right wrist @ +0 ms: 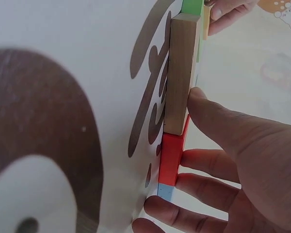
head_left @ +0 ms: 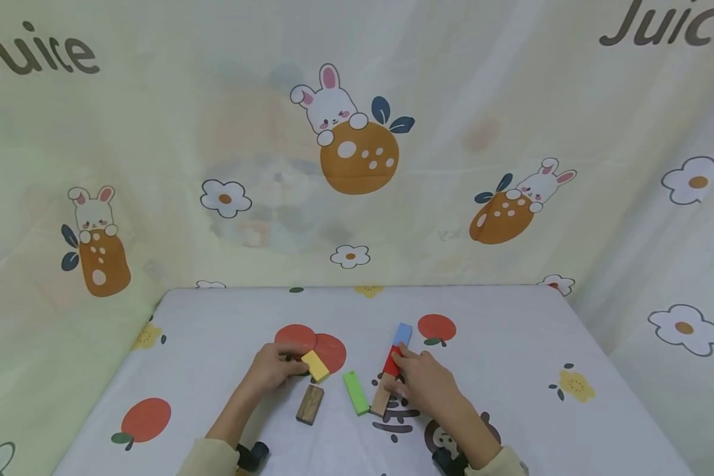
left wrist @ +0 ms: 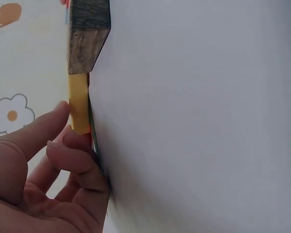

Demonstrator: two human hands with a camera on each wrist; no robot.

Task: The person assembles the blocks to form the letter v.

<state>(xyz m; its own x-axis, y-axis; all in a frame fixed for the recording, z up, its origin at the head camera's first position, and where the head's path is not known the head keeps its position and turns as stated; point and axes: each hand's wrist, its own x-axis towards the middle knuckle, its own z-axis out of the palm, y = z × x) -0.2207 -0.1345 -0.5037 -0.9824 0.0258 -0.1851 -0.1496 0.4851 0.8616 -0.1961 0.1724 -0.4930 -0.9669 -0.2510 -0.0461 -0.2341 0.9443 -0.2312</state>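
Note:
My left hand point(head_left: 274, 367) pinches a yellow block point(head_left: 315, 366) by its near end, between thumb and fingertips; the left wrist view shows the other fingers curled below it. My right hand point(head_left: 425, 380) lies over a row of blocks on the table. Its fingers touch the red block point(right wrist: 170, 158), and the thumb tip rests at the edge of the tan wooden block point(right wrist: 180, 73). At the row's far end is a blue block point(head_left: 402, 334). Between the hands lies a green block point(head_left: 356, 393), slightly slanted. A dark brown wooden block point(head_left: 310, 404) sits just below the yellow one.
A white tablecloth point(head_left: 488, 337) with printed fruit and animal pictures covers the table. Behind it hangs a pale curtain point(head_left: 428, 231) with rabbit and flower prints. Black wrist straps point(head_left: 253, 456) show at both sleeves.

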